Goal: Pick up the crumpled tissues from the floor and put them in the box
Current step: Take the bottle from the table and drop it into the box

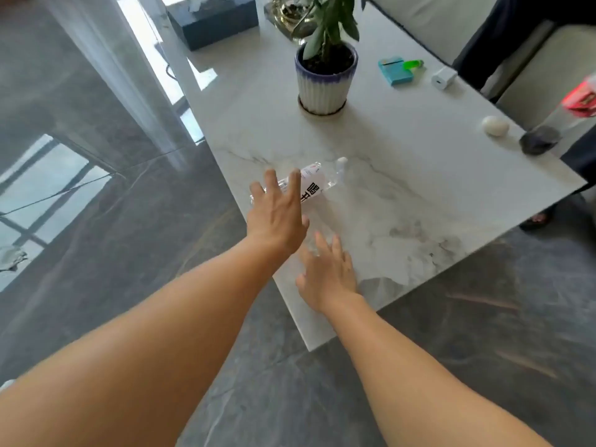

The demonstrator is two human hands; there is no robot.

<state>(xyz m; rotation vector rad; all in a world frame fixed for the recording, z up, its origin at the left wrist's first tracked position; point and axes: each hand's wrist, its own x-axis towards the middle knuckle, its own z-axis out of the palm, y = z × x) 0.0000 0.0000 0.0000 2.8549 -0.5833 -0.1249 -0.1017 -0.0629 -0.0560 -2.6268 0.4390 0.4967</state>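
Note:
My left hand (277, 214) hovers with fingers spread over a clear plastic bottle (311, 185) that lies on its side on the white marble table (403, 175). My right hand (329, 275) is open too, flat above the table's near corner. Neither hand holds anything. A crumpled white tissue (11, 258) lies on the dark glossy floor at the far left edge. A dark blue tissue box (214, 22) with white tissue showing at its top stands at the table's far end.
A potted plant (325, 75) stands mid-table. To the right lie a teal box (396, 71), a white charger (444, 78), a white egg-shaped thing (495, 125) and a dark round object (540, 140). Sofa cushions border the far right.

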